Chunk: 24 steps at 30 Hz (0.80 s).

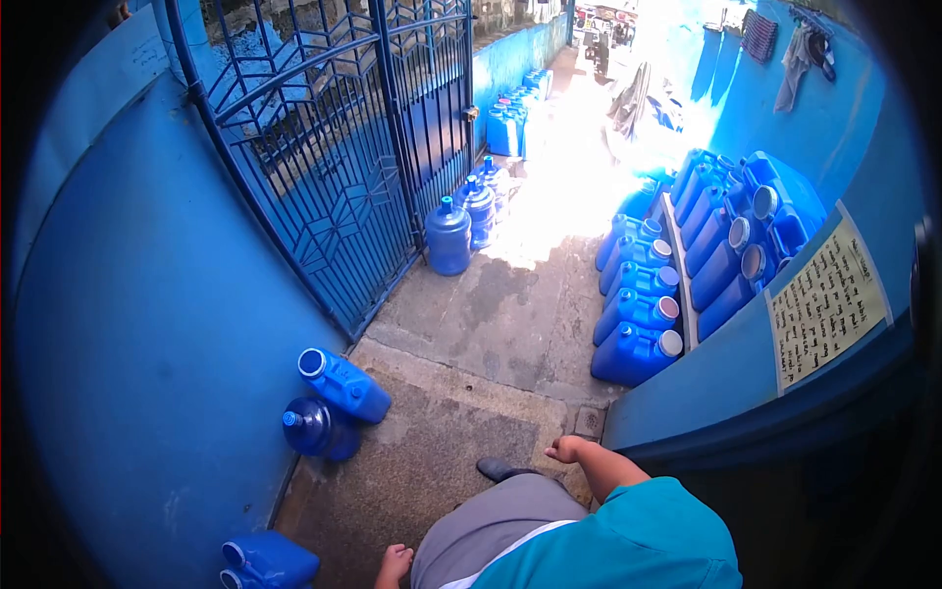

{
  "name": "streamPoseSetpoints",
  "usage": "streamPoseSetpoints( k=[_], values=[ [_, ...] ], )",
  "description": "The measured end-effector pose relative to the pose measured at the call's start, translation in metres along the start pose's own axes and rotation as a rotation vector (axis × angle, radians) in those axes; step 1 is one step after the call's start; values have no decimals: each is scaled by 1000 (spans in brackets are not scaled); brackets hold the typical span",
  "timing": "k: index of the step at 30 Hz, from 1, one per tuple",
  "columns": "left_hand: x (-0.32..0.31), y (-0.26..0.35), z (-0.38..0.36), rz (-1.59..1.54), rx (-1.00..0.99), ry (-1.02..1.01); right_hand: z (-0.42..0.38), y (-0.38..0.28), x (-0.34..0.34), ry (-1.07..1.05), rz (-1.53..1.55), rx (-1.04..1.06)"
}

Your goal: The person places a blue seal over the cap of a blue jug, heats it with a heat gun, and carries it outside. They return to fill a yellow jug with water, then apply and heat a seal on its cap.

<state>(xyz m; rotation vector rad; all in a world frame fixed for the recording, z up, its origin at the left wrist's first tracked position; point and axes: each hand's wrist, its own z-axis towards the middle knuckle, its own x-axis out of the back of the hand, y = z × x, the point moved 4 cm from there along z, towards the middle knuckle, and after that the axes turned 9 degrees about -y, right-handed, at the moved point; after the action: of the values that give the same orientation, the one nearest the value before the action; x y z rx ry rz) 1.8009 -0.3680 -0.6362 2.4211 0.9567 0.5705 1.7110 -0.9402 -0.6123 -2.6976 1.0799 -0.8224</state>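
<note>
My right hand (566,450) hangs in front of my teal shirt, its fingers loosely curled with nothing seen in them. At my other side, low in the view, my left hand (395,562) is also curled, and no object shows in it. Closest to the left hand is a blue square jug (280,558) by the wall, partly cut off. Further ahead on the left stand another blue square jug (358,391) and a round blue water bottle (324,430). Neither hand touches any of them.
An open blue metal gate (343,167) stands left, with round water bottles (448,236) beside it. Several blue jugs (628,348) line the right wall, more on a ledge (680,265). A handwritten notice (829,304) hangs right. A low step (471,385) crosses the floor.
</note>
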Motion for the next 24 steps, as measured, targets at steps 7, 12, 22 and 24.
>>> streamPoseSetpoints(
  k=[7,12,22,24],
  values=[
    [10,-19,-19,-19,51,25,-9,-21,-7,-9,1,9],
    [11,-55,-18,129,-36,32,-1,-25,-25,-46,9,11],
    [15,-90,-28,22,-78,61,25,-42,-33,-50,-98,27],
    [13,-91,-30,20,-82,63,34,-46,-32,-47,-70,64]
  ],
)
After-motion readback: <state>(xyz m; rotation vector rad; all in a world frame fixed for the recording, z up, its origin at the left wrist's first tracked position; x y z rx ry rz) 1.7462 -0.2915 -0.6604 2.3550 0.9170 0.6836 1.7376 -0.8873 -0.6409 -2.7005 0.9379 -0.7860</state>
